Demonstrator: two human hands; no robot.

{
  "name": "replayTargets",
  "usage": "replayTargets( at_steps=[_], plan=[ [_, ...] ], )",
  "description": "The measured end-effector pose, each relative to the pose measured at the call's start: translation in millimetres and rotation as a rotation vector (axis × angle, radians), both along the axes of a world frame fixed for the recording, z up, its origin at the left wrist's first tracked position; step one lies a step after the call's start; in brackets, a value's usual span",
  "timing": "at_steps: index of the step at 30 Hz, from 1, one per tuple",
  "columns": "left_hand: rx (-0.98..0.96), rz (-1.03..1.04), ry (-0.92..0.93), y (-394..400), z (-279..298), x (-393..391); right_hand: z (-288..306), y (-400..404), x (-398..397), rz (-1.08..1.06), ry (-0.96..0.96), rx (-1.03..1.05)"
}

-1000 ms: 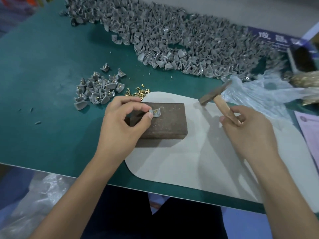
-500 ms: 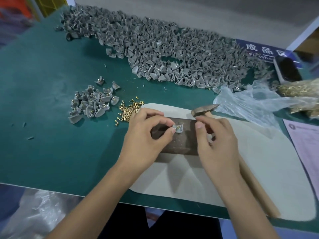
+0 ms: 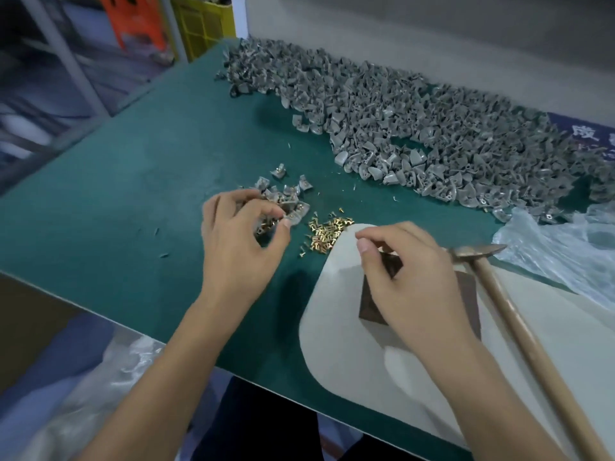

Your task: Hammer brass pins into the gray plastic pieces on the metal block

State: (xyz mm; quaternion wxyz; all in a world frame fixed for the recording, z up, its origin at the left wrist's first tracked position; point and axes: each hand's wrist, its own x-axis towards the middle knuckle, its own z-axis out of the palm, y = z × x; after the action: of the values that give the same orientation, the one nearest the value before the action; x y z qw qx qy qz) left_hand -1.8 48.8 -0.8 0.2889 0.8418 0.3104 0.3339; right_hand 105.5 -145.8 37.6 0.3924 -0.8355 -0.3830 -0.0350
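You are working at a green table (image 3: 139, 181); a white mat (image 3: 372, 367) is lying on it, crumpled clear plastic (image 3: 559, 247) sitting right, orange and yellow crates (image 3: 199, 24) standing beyond.

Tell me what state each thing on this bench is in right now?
Left hand: over the small pile, fingers curled among gray pieces.
Right hand: above the metal block, fingers loosely curled, holding nothing visible.
Hammer: lying on the white mat, unheld.
Brass pins: loose heap.
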Motion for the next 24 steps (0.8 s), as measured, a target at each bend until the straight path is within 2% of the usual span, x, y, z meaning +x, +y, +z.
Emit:
replayTargets(
  at_steps=[4,8,13,16,20,24],
  plan=[
    [0.015,0.054,0.070,15,-6,-6,3,30,1,0.091,0.015,-0.096],
    [0.124,0.076,0.135,16,-7,-8,3,59,3,0.135,-0.001,-0.268],
    [0.116,0.179,0.098,12,-8,-12,-3,81,3,0.181,-0.059,-0.525],
    [0.111,0.264,0.098,15,-8,-16,-6,82,-1,0.169,-0.114,-0.522],
    [0.059,0.230,0.138,15,-9,-16,-4,76,-6,0.107,-0.231,-0.491],
    [0.050,0.197,0.089,13,-10,-16,-4,77,-7,0.132,-0.231,-0.533]
  ],
)
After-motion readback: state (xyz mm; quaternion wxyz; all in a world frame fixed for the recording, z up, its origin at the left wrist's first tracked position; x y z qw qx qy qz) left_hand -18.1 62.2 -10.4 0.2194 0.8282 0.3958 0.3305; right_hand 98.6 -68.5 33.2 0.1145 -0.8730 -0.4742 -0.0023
